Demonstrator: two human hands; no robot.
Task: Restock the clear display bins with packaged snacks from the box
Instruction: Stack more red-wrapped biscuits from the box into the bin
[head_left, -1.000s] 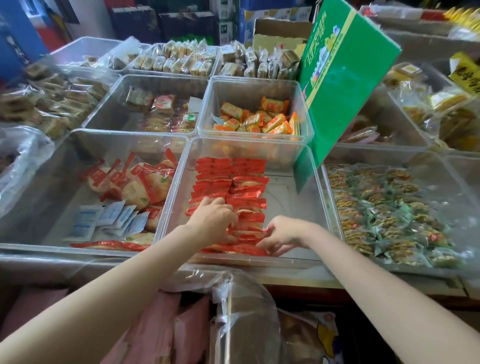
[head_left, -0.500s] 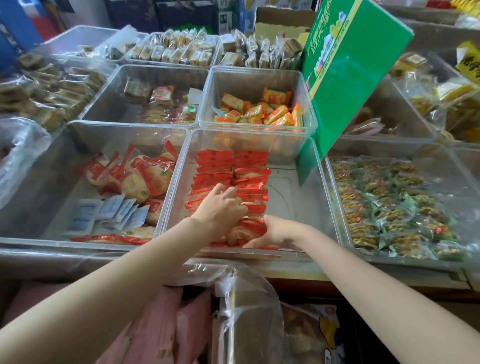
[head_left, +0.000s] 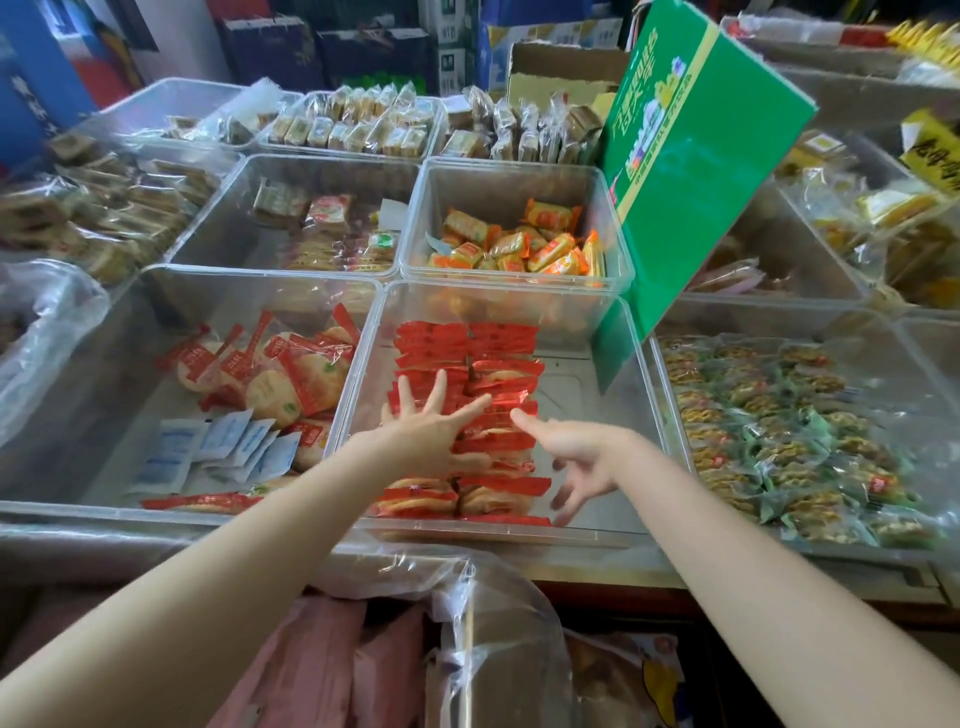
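While we look down through the head camera, our left hand lies with fingers spread flat on the red snack packets, pressing them and curling round none; our right hand hangs just beside the same rows, fingers loose and splayed, forefinger stretched toward the packets, holding nothing. Those packets lie in two neat columns in the clear middle bin, whose right half is bare; a green box leans tilted over its far right corner. To the left, a bin holds round crackers in red wrappers and small white sachets; behind, orange packets fill another bin; to the right sit green-wrapped snacks.
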